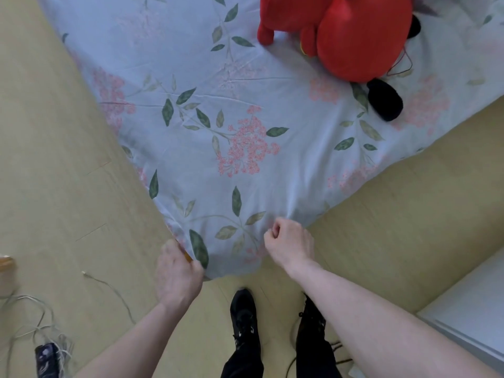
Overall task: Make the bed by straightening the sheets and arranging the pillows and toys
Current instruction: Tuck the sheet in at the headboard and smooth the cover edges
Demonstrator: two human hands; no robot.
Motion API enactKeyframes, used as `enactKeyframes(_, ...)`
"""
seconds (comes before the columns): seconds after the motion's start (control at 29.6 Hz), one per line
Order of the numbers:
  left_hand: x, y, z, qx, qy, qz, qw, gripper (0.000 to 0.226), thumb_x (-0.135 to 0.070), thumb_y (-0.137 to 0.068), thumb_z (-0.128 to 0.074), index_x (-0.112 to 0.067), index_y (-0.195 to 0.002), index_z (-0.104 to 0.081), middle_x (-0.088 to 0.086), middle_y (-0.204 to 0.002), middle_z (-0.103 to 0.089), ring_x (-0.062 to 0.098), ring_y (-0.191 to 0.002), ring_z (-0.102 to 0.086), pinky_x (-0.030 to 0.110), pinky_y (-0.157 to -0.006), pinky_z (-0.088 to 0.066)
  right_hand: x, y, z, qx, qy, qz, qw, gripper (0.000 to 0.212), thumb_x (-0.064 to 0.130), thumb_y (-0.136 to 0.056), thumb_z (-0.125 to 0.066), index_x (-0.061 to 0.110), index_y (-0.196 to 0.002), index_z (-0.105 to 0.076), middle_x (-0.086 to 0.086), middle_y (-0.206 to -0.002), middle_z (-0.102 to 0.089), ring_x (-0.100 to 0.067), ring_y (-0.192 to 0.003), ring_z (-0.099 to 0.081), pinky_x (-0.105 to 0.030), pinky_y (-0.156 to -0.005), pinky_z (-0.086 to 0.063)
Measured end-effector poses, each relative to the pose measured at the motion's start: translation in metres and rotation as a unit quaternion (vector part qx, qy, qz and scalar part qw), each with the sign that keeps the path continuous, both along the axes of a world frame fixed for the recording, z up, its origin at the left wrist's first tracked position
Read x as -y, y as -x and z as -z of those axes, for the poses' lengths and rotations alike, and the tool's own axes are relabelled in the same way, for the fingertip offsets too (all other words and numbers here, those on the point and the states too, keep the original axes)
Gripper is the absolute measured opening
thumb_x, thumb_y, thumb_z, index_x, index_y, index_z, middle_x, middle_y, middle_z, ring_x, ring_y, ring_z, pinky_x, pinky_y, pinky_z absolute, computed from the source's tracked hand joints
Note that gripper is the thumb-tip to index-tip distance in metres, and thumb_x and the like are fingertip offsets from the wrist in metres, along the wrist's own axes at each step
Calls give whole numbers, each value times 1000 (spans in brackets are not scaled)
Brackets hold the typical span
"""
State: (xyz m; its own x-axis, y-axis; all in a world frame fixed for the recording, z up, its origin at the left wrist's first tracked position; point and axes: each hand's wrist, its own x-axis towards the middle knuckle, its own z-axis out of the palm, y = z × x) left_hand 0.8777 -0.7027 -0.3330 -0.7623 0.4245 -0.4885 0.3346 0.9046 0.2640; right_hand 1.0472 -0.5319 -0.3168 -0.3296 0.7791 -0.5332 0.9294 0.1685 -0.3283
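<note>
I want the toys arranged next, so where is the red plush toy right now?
In the head view, the red plush toy lies on the floral sheet at upper right, far from both hands.

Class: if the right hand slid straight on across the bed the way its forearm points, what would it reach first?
Probably only the floral sheet it pinches: the right hand points up-left, and the red plush toy lies well right of that line.

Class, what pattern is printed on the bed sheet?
Pale blue sheet with pink flower clusters and green leaves, seen clearly in the head view.
</note>
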Motion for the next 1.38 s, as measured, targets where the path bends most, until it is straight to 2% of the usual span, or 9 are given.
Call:
enactKeyframes(0.07, -13, 5, -4, -62, -75, 126, 987, 45, -19, -76, -64, -19, -117, -46, 5, -129, -43, 30, -119, -44, 44, -97, -44, -10, -1, 4, -65, -62, -27, 996, 20, 35, -92, -57, 23, -109, -54, 3, -115, -52, -19, -104, -53, -31, -78, -47)
enactKeyframes(0.14, -22, 8, -3, -60, -72, 236, 967, 72, -17, -75, -61, -20, -143, -37, 9, -156, -25, 31, -143, -25, 46, -115, -32, -13, -3, 13, -25, -12, -66, 997, 62, 37, -93, -60, 27, -148, -33, -1, -157, -23, -24, -142, -27, -43, -107, -44)
enactKeyframes(0.2, -21, 8, 1, -12, 17, 310, 950, 89, -24, -80, -52, -24, -159, -11, 7, -168, 2, 33, -154, 0, 51, -122, -22, -8, -9, 20, 48, 90, -104, 989, 88, 34, -92, -62, 31, -160, -6, 6, -167, 14, -25, -155, -1, -47, -119, -31)
enactKeyframes(0.27, -14, 7, 3, 53, 137, 322, 935, 94, -28, -85, -47, -27, -159, 11, -2, -166, 23, 32, -154, 12, 56, -121, -19, -2, -15, 25, 87, 172, -128, 973, 98, 25, -90, -61, 33, -160, 5, 8, -164, 29, -29, -153, -15, -41, -116, -36)
enactKeyframes(0.34, -14, 4, -5, 94, 217, 337, 911, 84, -32, -86, -46, -26, -157, -2, -6, -166, 16, 31, -153, -9, 55, -117, -29, -1, -19, 21, 119, 241, -131, 954, 96, 21, -86, -55, 31, -161, 4, 5, -167, 19, -30, -146, -35, -35, -111, -41)
enactKeyframes(0.41, -23, 3, -27, 137, 253, 326, 901, 54, -35, -84, -45, -26, -137, -39, 0, -157, -26, 28, -129, -49, 46, -101, -46, -5, -21, 9, 127, 279, -125, 944, 87, 23, -86, -51, 26, -162, -8, 1, -169, -8, -26, -149, -31, -35, -117, -34)
enactKeyframes(0.51, -36, 4, -69, 148, 236, 297, 913, 33, -38, -85, -46, -27, -114, -59, -5, -120, -60, 23, -107, -60, 38, -89, -53, -15, -21, -28, 101, 259, -141, 950, 73, 24, -90, -51, 26, -159, -26, 1, -163, -29, -22, -147, -34, -34, -117, -34)
enactKeyframes(0.88, -44, -3, -293, 85, 55, 181, 978, 46, -31, -91, -51, -26, -137, -53, -6, -144, -48, 17, -129, -49, 33, -102, -45, -30, -17, -263, 21, 178, -183, 967, 68, 31, -92, -54, 25, -156, -32, 1, -158, -38, -22, -142, -41, -37, -115, -37)
enactKeyframes(1.38, 28, 158, -394, 77, -31, 122, 989, 48, -21, -92, -54, -24, -139, -49, -6, -150, -38, 20, -132, -40, 32, -108, -38, 8, 160, -386, -13, 134, -205, 969, 69, 27, -93, -53, 26, -157, -26, 3, -163, -26, -21, -142, -40, -35, -105, -44)
